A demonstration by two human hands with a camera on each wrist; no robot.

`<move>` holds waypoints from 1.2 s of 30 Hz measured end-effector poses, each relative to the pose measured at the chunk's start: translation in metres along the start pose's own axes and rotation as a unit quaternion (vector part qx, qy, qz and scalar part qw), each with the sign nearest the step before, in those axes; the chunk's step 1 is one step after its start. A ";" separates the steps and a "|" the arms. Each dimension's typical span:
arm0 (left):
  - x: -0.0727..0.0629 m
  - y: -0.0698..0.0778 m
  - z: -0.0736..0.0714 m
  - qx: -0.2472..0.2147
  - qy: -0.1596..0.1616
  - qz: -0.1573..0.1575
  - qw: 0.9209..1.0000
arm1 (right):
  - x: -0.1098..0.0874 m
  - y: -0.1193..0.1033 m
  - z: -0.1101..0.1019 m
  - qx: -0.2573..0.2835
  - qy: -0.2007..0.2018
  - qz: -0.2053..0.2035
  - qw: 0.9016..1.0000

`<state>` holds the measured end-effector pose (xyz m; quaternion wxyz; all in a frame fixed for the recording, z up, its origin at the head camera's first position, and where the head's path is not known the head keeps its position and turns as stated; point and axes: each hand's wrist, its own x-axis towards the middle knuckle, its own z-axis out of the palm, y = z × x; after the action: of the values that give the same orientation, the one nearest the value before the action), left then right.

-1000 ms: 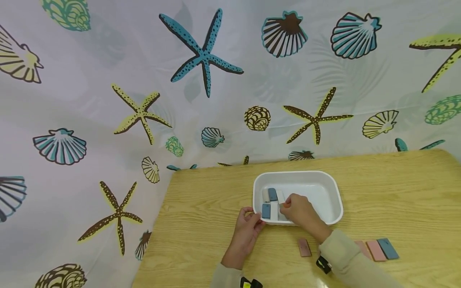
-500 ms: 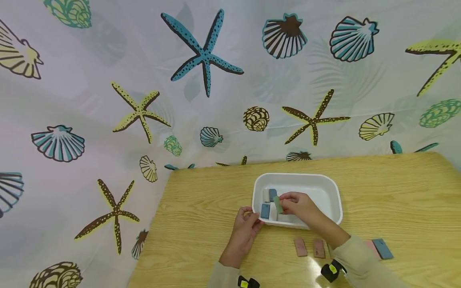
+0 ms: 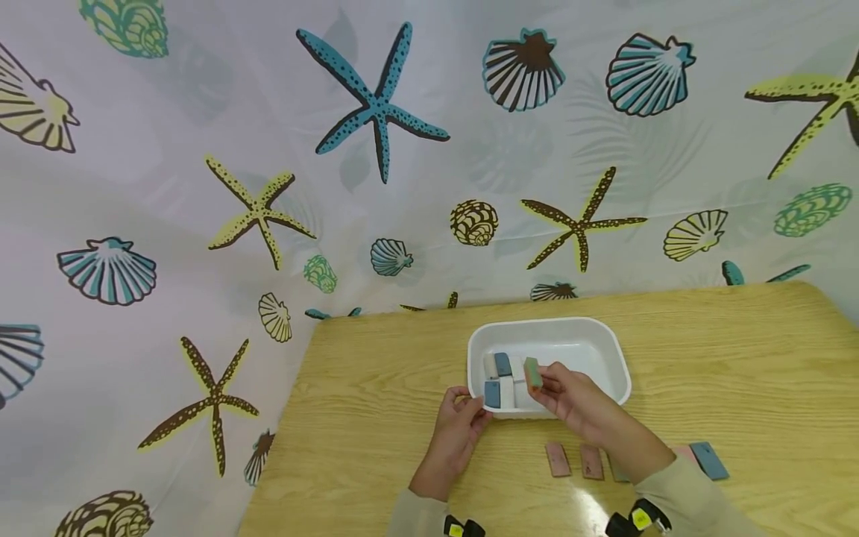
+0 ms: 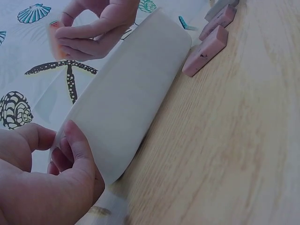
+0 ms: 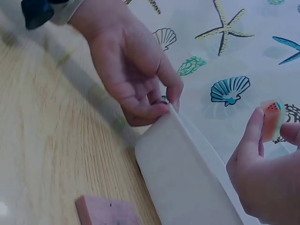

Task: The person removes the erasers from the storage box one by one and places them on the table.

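Observation:
In the head view my left hand pinches the near-left corner rim of the white plastic tray. Its thumb and fingertips meet at the rim in the left wrist view. Above the tray, my right hand holds a small watermelon-patterned eraser between thumb and fingers. Green shows on one face and orange-red on another; dark seed dots appear on the eraser in the right wrist view. Inside the tray's left part lie blue erasers, white ones and a greyish one, side by side in two rows.
Along the table in front of the tray lie pink erasers, a greenish one partly under the right forearm, and a blue one farther right. A curtain printed with shells and starfish hangs behind the wooden table.
My right hand has lifted from inside the tray with the watermelon-patterned eraser, then shifted slightly right, turning it so its orange side shows. My left hand stays on the rim.

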<state>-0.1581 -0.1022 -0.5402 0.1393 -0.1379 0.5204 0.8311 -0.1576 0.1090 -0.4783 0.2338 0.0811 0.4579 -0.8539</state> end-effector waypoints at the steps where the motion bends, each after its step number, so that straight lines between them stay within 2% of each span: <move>1: 0.000 0.000 0.000 -0.001 0.000 0.000 1.000 | -0.002 -0.001 0.000 0.023 -0.004 0.006 1.000; 8: -0.001 -0.002 0.000 -0.007 -0.005 0.005 1.000 | -0.010 -0.004 -0.006 0.110 -0.086 -0.001 0.990; 11: -0.001 -0.003 -0.001 -0.011 -0.010 0.008 1.000 | -0.013 -0.004 -0.008 0.179 -0.118 0.014 0.977; 15: -0.001 -0.004 -0.002 -0.016 -0.016 0.011 1.000 | -0.020 -0.004 -0.006 0.265 -0.144 0.033 0.953; 17: -0.001 -0.003 -0.002 -0.017 -0.017 0.011 1.000 | -0.023 -0.004 -0.003 0.275 -0.155 0.024 0.949; 19: -0.002 -0.003 -0.002 -0.018 -0.019 0.010 1.000 | -0.028 -0.005 0.001 0.266 -0.159 0.007 0.951; 21: -0.002 -0.003 -0.002 -0.018 -0.019 0.009 1.000 | -0.034 -0.006 0.004 0.234 -0.150 -0.018 0.960; 24: -0.002 -0.003 -0.002 -0.018 -0.019 0.009 1.000 | -0.042 -0.008 0.011 0.159 -0.101 -0.044 0.981; 27: -0.002 -0.003 -0.002 -0.018 -0.019 0.010 1.000 | -0.050 -0.007 0.016 0.088 -0.043 -0.046 0.994; 29: -0.002 -0.003 -0.002 -0.018 -0.019 0.010 1.000 | -0.055 -0.005 0.018 0.063 -0.018 -0.037 0.997; 31: -0.002 -0.003 -0.002 -0.018 -0.022 0.011 1.000 | -0.059 -0.002 0.018 0.048 -0.016 -0.033 0.998; 36: -0.002 -0.004 -0.004 -0.015 -0.027 0.012 0.999 | -0.066 0.007 0.013 0.004 -0.060 -0.047 0.997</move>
<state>-0.1541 -0.1041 -0.5439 0.1408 -0.1112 0.5054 0.8440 -0.0955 0.1167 -0.4532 0.2206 0.0090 0.4426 -0.8691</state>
